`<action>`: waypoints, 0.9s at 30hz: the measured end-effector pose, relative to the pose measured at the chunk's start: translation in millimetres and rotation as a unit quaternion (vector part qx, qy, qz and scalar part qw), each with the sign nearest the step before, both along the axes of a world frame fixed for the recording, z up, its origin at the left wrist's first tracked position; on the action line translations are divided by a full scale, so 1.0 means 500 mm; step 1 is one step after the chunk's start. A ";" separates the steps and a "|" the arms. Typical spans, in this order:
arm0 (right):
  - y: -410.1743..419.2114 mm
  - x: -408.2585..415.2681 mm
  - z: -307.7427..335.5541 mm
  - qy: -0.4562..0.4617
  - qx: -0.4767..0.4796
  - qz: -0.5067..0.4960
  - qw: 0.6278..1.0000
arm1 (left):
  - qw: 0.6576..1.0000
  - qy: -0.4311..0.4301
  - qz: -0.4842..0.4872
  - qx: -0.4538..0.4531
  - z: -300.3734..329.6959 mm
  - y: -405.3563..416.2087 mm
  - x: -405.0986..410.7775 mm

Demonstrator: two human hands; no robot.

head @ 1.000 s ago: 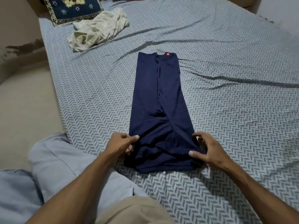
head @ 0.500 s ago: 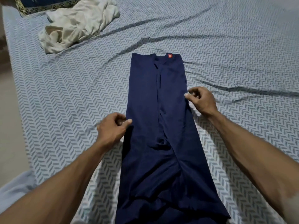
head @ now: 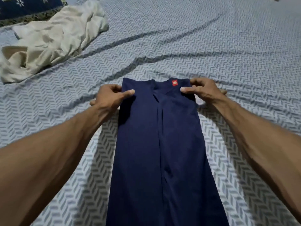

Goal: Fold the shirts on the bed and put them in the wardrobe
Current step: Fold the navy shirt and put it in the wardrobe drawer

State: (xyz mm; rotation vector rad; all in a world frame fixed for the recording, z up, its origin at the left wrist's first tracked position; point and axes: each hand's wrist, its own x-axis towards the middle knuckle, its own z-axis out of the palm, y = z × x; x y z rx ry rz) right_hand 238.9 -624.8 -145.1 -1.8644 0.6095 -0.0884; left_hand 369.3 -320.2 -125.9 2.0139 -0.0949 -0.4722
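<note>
A navy blue shirt (head: 159, 144) lies on the bed as a long narrow strip, both sides folded in, a small red label at its far collar edge. My left hand (head: 110, 97) pinches the far left corner of the strip between thumb and fingers. My right hand (head: 203, 90) pinches the far right corner beside the red label. A cream shirt (head: 53, 38) lies crumpled at the far left of the bed. The near end of the navy shirt runs out of the frame.
The bed sheet (head: 228, 54) has a blue-grey chevron pattern with long wrinkles. A dark blue patterned pillow (head: 24, 7) sits at the top left, behind the cream shirt. No wardrobe is in view.
Both hands have slid from the near hem up along the shirt's side edges to its far collar end, where they now pinch the corners. The view has moved closer over the shirt.
</note>
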 end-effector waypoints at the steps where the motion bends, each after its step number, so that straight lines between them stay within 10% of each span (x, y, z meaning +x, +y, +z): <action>1: -0.007 0.011 0.003 0.001 0.016 0.010 1.000 | 1.000 0.010 0.002 -0.014 0.001 -0.011 0.016; 27: -0.024 0.038 -0.005 -0.013 0.050 -0.028 0.998 | 0.991 0.016 -0.042 -0.125 0.001 -0.028 0.076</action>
